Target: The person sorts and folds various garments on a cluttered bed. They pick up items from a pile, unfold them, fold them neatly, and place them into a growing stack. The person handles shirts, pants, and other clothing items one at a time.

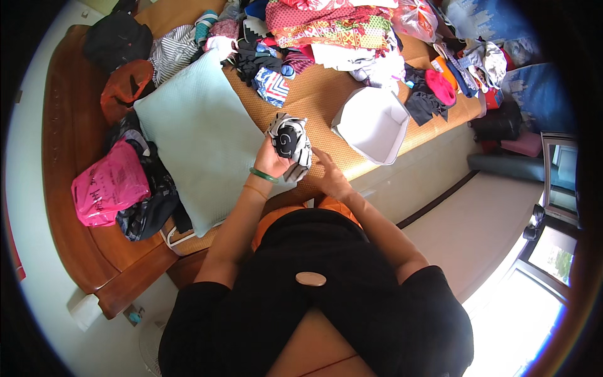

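Note:
A bunched cloth item with black and off-white stripes and a black patch (pixel 294 143) rests in my left hand (pixel 271 160), which grips it from the left and below. My right hand (pixel 332 176) is just to the right of the bundle, fingers apart, with nothing held. Beneath and to the left lies a pale mint cushion (pixel 198 127) on the woven mat (pixel 325 118). To the right of my hands stands an open white box (pixel 372 125), its inside bare where I can see it.
Heaped clothes and patterned fabric (pixel 330 28) line the far side. A pink plastic bag (pixel 110 188) and a red bag (pixel 127 89) lie near the wooden headboard (pixel 70 141). Dark and pink garments (pixel 428 94) sit beyond the box. The bed's right edge drops to a tiled floor (pixel 400 184).

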Demonstrator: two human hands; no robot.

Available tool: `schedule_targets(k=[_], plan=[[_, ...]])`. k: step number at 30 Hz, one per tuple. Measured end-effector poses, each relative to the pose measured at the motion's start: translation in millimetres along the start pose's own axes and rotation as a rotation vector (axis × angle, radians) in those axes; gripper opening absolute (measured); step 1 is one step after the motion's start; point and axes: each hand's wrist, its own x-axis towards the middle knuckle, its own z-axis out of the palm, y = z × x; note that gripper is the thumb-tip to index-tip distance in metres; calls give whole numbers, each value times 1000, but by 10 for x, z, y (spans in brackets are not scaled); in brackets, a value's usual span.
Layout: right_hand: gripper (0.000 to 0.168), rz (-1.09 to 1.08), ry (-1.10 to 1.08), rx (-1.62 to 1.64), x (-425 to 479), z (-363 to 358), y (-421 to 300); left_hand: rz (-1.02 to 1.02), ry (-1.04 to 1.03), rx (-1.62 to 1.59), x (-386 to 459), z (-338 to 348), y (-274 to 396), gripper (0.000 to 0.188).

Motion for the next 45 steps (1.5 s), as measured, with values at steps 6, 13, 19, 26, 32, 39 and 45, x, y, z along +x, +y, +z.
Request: schedule_targets(k=[6, 13, 19, 26, 32, 39, 45], plan=[[25, 198, -183, 383, 355, 1, -234, 87, 129, -99, -32, 130, 285, 43], [28, -36, -306, 261, 994, -896, -985, 516, 645, 1026, -295, 63, 860, 43], [39, -109, -591, 126, 1624, -947, -1466, 543, -83, 1380, -63, 789, 692, 63], [43, 10, -954, -290, 1779, -1449, -1359, 385, -29, 1271, -110, 1062, 1112, 24], [26, 72, -614, 245, 1744, -1498, -1458, 442, 248, 1874, -135, 891, 1500, 36], [36, -78, -639, 472, 1953, -1219, -1945, 836, -71, 1748, 58, 1387, 1061, 67], [40, -165, -746, 445, 1998, -1451, -2115, 998, 180, 1937, 34, 1382, 1391, 25]])
